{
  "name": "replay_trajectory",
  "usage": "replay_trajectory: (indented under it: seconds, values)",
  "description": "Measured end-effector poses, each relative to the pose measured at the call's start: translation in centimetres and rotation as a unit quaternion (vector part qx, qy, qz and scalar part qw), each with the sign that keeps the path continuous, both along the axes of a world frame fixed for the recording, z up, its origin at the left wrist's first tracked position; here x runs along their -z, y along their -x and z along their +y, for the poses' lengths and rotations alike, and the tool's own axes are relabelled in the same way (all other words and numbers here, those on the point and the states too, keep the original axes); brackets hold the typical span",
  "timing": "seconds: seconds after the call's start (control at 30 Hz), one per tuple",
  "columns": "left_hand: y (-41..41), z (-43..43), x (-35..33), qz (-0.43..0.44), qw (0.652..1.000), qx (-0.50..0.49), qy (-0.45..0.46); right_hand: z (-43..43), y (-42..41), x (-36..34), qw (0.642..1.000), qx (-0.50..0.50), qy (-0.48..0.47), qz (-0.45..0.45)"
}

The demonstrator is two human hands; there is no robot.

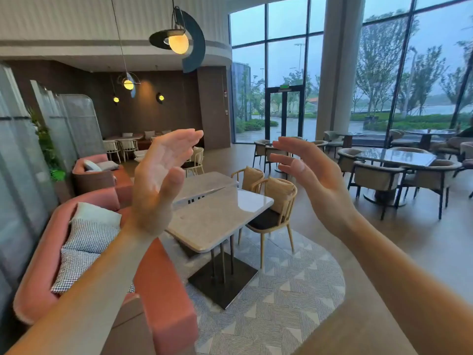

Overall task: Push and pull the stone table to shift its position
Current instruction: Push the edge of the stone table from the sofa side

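The stone table (217, 219) has a pale grey marble-like top on thin metal legs and a dark square base plate. It stands ahead and below me, between the pink sofa and the wooden chairs. A second, similar table (204, 181) butts against its far edge. My left hand (160, 183) and my right hand (312, 180) are both raised in the air in front of me, palms facing each other, fingers apart, holding nothing. Neither hand touches the table. My left hand hides part of the table's left side.
A pink sofa (163, 290) with patterned cushions runs along the table's left. Two wooden chairs (273, 208) stand at its right. A patterned rug (294, 298) lies beneath. Dark dining tables and upholstered chairs (394, 172) stand at the right, near glass walls.
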State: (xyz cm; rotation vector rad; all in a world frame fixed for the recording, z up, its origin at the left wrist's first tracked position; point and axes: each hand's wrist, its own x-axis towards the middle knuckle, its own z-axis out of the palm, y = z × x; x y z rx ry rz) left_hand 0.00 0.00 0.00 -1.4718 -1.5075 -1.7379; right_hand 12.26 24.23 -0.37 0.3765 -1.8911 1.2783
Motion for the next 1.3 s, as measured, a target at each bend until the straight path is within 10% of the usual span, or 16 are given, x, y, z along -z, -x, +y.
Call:
replay_trajectory:
  seconds: [1.3]
  values:
    - [44.4, 36.8, 2.8, -0.003, 0.989, -0.146, 0.002, 37.3, 52.5, 3.2, 0.989, -0.142, -0.029, -0.024]
